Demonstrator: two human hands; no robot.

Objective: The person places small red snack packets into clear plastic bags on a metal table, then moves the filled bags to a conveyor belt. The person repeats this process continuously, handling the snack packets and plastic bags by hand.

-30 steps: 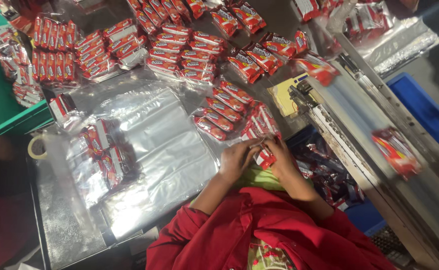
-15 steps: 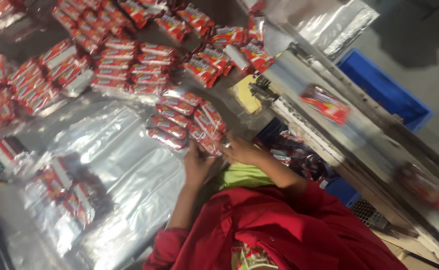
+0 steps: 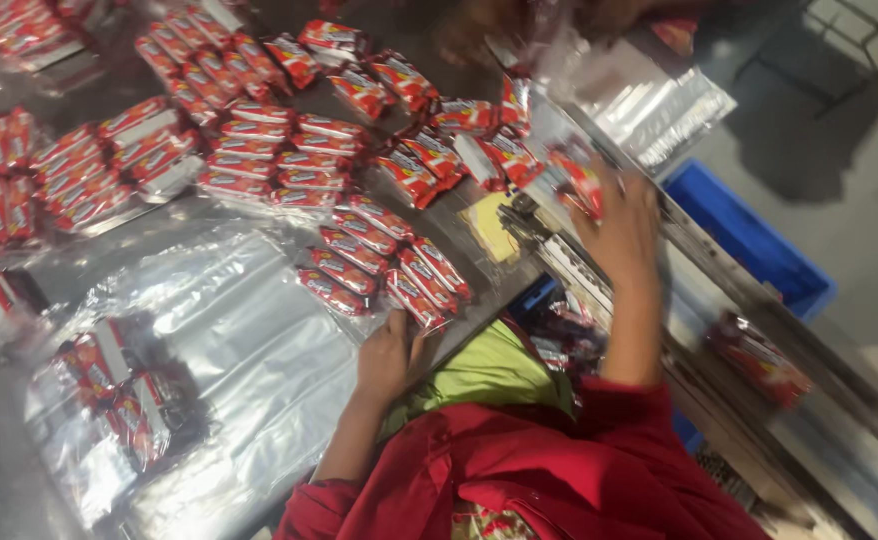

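My right hand [image 3: 621, 228] is stretched out over the metal conveyor rail [image 3: 699, 260] with its fingers closed on a red snack packet [image 3: 577, 180]. At the table's near edge my left hand [image 3: 389, 356] rests flat, its fingertips against the nearest red packets of a small pile [image 3: 379, 262]; it holds nothing. Both of my sleeves are red, and a green cloth [image 3: 489, 368] lies at my chest. One more red packet [image 3: 759, 358] lies farther along the conveyor on the right.
Several rows of red packets [image 3: 259, 140] cover the table. Clear plastic bags [image 3: 229, 350] are spread at the left, one partly filled with packets [image 3: 119, 395]. A blue crate [image 3: 749, 240] stands beyond the conveyor. A co-worker's blurred hands [image 3: 479, 30] handle a clear bag at the top.
My right hand has left my chest and reached up and right to the conveyor with a red packet. My left hand has stayed by the pile. The view has swung right.
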